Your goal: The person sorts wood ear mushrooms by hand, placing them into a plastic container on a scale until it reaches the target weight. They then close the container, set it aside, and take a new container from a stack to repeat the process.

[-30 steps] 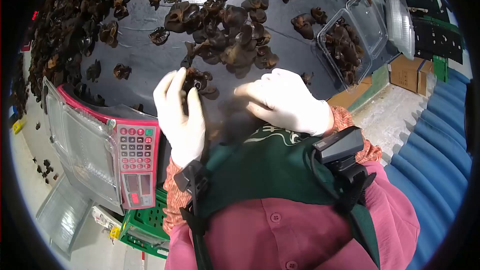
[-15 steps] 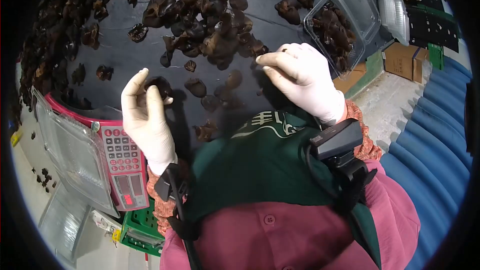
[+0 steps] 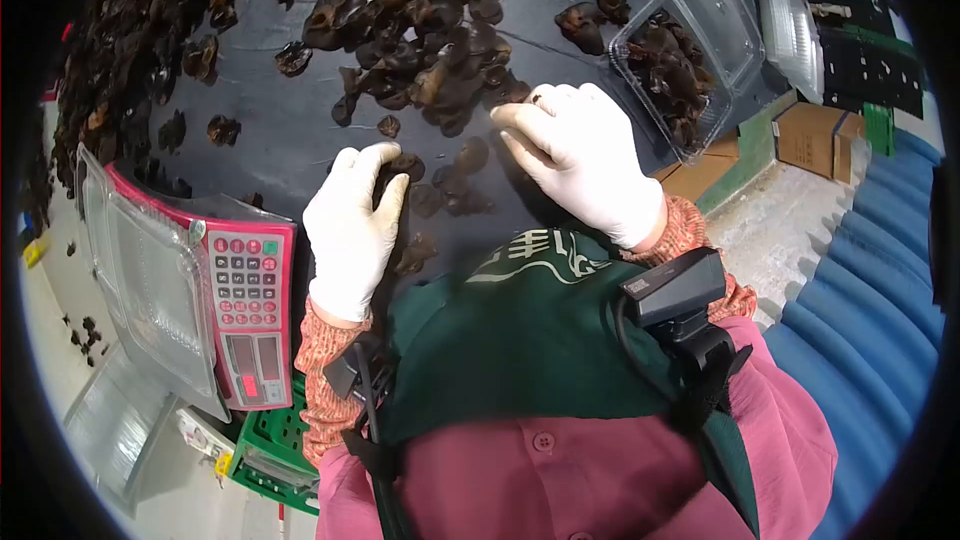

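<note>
My left hand [image 3: 355,225], in a white glove, bends its thumb and forefinger round a dark wood ear mushroom [image 3: 408,166], closed on its left edge. My right hand [image 3: 580,155], gloved too, is curled with thumb and forefinger close together. Whatever is between those fingertips, if anything, is hidden. Just beyond it lies the near right end of a heap of wood ear mushrooms [image 3: 455,70]. More flattened, wet-looking mushrooms [image 3: 462,190] rest on the dark table between my hands.
A clear plastic clamshell box [image 3: 672,75] holding mushrooms stands open at right, with stacked clear lids [image 3: 792,35] behind. At left is a red weighing scale [image 3: 246,310] with a clear tray [image 3: 150,280] against it. A larger mushroom mass [image 3: 110,70] covers the far left.
My left hand has moved right, from beside the scale to the mushroom on the table. My right hand has shifted slightly left. The view has shifted a little.
</note>
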The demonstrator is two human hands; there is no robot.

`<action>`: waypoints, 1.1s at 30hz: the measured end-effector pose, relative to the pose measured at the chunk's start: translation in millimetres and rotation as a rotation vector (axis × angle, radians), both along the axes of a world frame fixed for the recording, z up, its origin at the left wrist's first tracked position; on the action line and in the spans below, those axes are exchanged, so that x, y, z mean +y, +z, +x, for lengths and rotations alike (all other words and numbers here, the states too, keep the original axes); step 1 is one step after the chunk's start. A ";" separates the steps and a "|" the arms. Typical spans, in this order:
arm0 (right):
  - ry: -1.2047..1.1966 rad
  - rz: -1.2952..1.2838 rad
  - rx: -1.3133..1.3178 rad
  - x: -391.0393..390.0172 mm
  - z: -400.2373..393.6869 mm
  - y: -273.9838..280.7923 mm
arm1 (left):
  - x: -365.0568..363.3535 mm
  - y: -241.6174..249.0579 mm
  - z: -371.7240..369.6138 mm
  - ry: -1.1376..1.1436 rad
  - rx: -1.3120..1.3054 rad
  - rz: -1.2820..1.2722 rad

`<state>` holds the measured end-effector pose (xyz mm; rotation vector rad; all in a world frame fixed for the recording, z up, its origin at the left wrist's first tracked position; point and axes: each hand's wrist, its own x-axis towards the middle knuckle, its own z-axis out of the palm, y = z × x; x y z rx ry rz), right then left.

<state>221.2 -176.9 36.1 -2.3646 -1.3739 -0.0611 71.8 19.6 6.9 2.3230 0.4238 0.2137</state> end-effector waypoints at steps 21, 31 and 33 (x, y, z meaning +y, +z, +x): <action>-0.222 0.466 1.570 6.2 26.6 16.8 | 2.7 11.8 3.8 0.158 -0.121 -1.664; -0.004 0.018 -0.144 44.9 37.9 -9.9 | -11.5 16.8 -0.4 0.348 0.056 -1.962; -0.013 0.038 -0.107 45.7 40.7 -15.3 | -13.2 20.5 0.0 0.417 0.081 -1.901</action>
